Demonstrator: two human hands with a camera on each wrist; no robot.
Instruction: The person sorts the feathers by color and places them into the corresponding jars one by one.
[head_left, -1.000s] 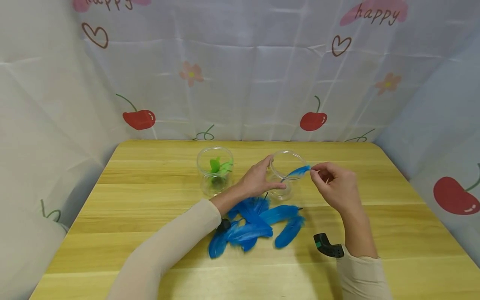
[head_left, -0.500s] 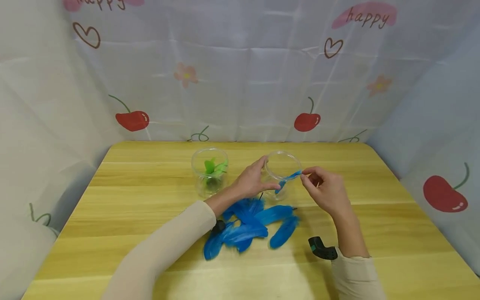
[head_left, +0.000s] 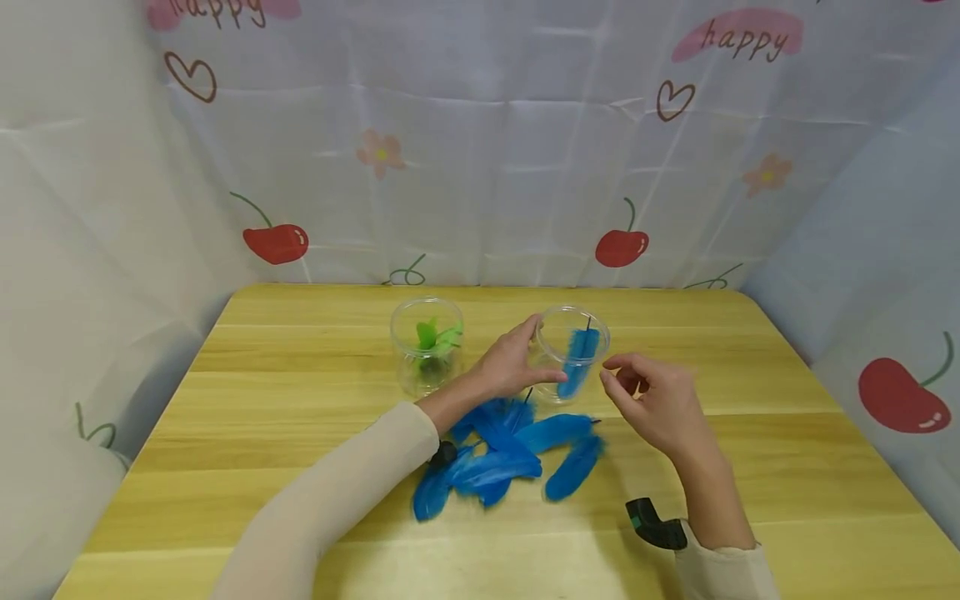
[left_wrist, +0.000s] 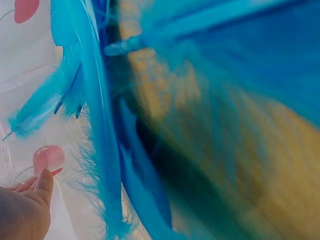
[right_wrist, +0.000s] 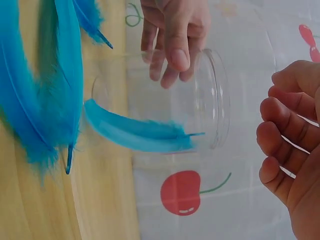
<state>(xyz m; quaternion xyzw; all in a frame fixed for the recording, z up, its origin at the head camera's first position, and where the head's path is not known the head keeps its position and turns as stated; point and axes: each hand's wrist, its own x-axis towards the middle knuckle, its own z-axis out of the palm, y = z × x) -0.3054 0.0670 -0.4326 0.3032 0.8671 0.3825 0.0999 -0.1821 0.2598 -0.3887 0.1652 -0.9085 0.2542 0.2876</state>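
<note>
My left hand [head_left: 525, 358] grips a clear plastic jar [head_left: 592, 333] standing on the wooden table [head_left: 750, 400], thumb in front and fingers behind. One blue feather [head_left: 579, 360] stands tilted inside that jar, its quill poking above the rim. In the right wrist view the same feather [right_wrist: 140, 132] lies within the jar [right_wrist: 210, 100], with the left hand [right_wrist: 172, 35] round the wall. My right hand [head_left: 626, 383] hovers just right of the jar, fingers loosely curled and holding nothing; its fingers [right_wrist: 285, 130] are near the jar's mouth.
A pile of several blue feathers [head_left: 510, 454] lies in front of the jar, filling the left wrist view [left_wrist: 100, 125] as a blur. A second clear jar [head_left: 426, 346] with green feathers stands to the left. Cherry-print sheets wall the table on three sides.
The right hand pushed the blue feather into the jar, let go and drew back a little. The left hand kept its hold on the jar.
</note>
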